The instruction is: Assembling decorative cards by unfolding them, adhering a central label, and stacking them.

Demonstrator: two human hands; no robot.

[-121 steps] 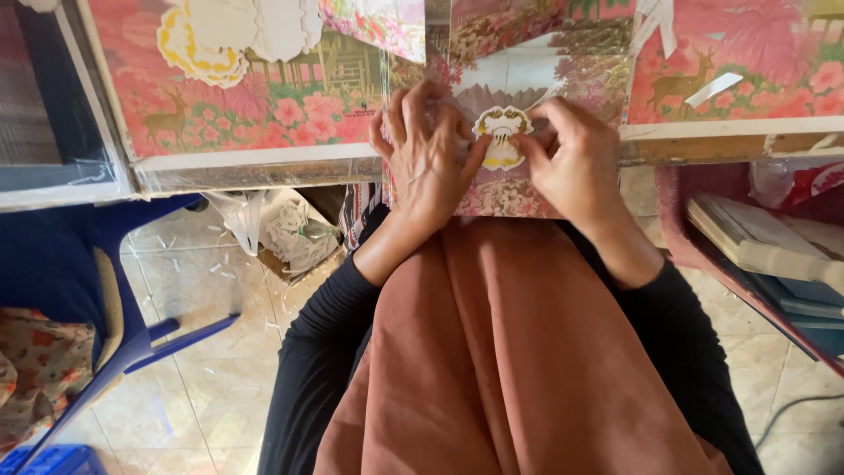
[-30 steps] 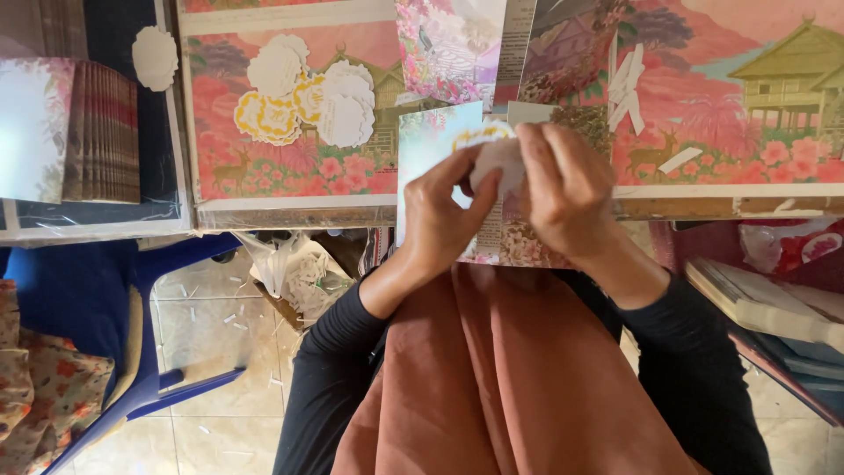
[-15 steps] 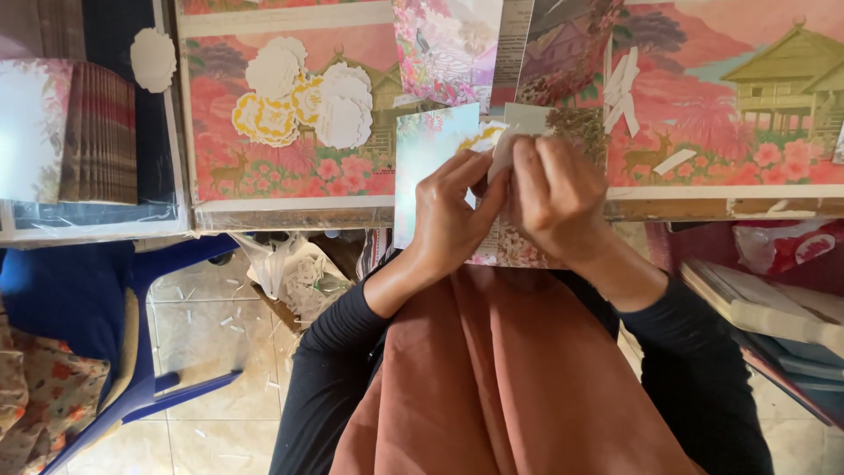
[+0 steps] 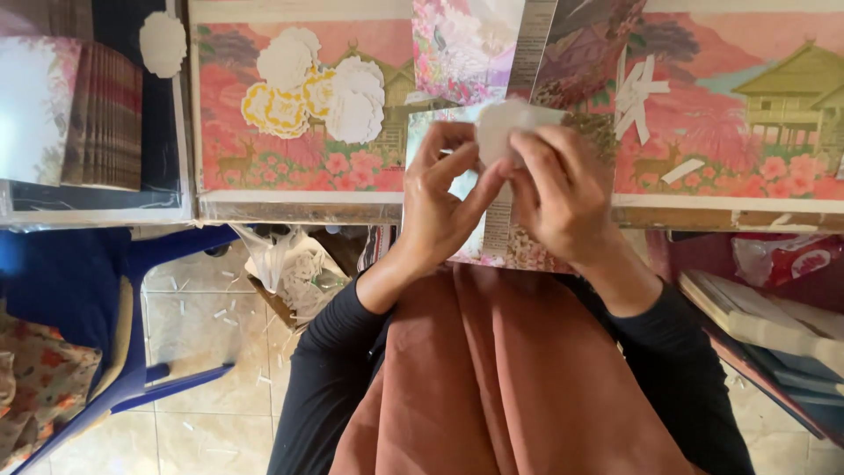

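Both hands meet at the table edge: the left hand (image 4: 448,207) and right hand (image 4: 563,198) pinch a white scalloped paper cutout (image 4: 503,132) between fingertips. Compared with a second ago, the cutout has come up off the printed card (image 4: 492,233) lying under the hands, so it now looks free of it. Similar cutouts (image 4: 321,92) lie piled on the table (image 4: 299,209), with paper strips (image 4: 640,92) to the right.

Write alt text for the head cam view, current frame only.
Seen from above, a person's left hand and right hand pinch a small white scalloped paper cutout together over a flower-printed sheet at the table edge. White and yellow paper flowers lie on the table to the left; a blue chair stands below.
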